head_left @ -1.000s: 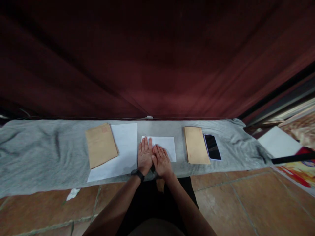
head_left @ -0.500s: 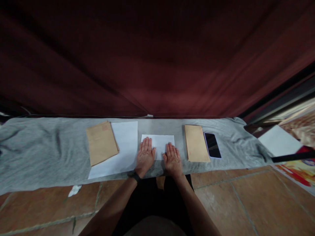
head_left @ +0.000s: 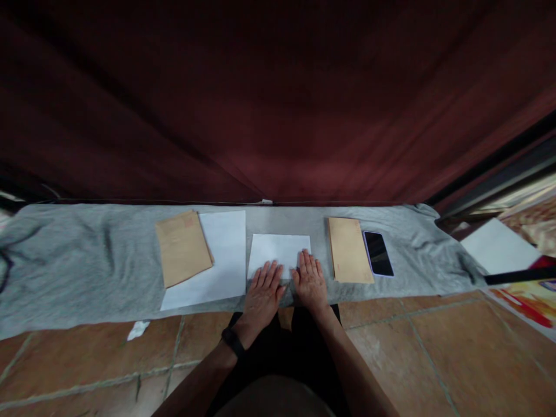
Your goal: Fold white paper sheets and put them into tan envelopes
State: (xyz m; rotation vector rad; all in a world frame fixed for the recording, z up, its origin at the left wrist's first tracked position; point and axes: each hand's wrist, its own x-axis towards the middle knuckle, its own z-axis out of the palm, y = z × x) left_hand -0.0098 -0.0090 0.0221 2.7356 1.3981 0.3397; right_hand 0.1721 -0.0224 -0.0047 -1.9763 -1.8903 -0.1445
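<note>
A folded-looking white sheet of paper lies flat on the grey cloth in front of me. The fingertips of my left hand rest on its near left edge, fingers stretched out. On its near right corner lies my right hand, flat with the fingers extended. Neither hand grips anything. To the left, brown envelopes overlap larger white paper. A stack of brown envelopes lies to the right of my right hand.
A phone lies beside the right-hand envelopes. Grey cloth covers the narrow bench, with a dark red curtain behind it. A white scrap is on the tiled floor. Another white sheet is at the far right.
My left hand has slid back toward me, from the sheet's left part to its near edge. My right hand stays flat at the right side. The view has shifted slightly.
</note>
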